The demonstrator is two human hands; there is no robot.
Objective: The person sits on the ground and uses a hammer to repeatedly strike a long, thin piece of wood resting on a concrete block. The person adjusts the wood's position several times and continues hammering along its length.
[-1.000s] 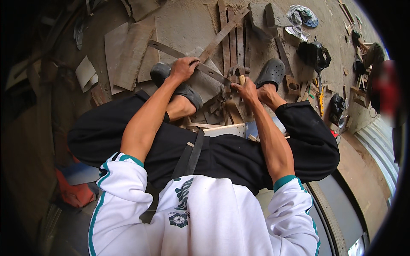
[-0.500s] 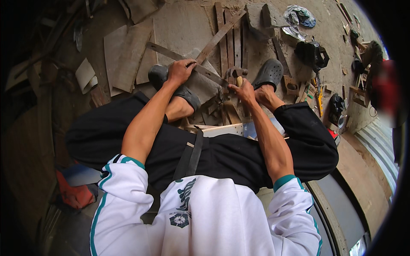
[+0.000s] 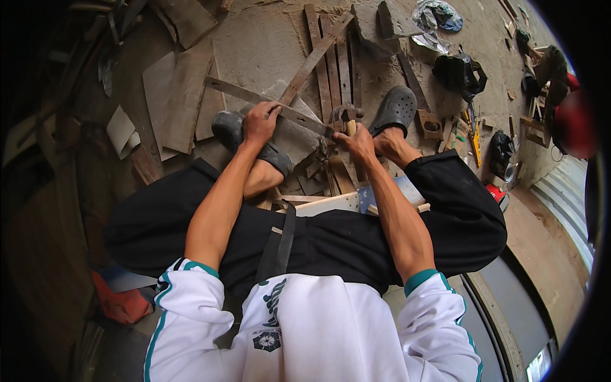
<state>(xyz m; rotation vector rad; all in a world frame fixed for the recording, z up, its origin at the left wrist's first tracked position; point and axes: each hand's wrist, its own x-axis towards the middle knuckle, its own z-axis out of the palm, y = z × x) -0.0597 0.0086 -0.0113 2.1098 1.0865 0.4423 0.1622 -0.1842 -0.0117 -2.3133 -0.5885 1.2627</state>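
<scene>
I look down past my white jacket and black trousers at my two feet in grey clogs. My left hand (image 3: 259,122) presses on a long thin wooden strip (image 3: 237,93) that runs from the upper left toward the middle. My right hand (image 3: 358,142) is closed around the wooden handle of a claw hammer (image 3: 345,116), whose metal head rests on the strip's right end. Several other wooden slats (image 3: 331,67) lie crossed under and behind the strip.
Flat board offcuts (image 3: 172,95) lie on the dusty concrete floor at the left. A black bag (image 3: 459,75), a crumpled plastic bag (image 3: 434,19) and small tools lie at the upper right. A red object (image 3: 121,304) sits at lower left.
Both hands have shifted slightly toward the upper left along the strip, and the hammer head has stayed against the strip's end.
</scene>
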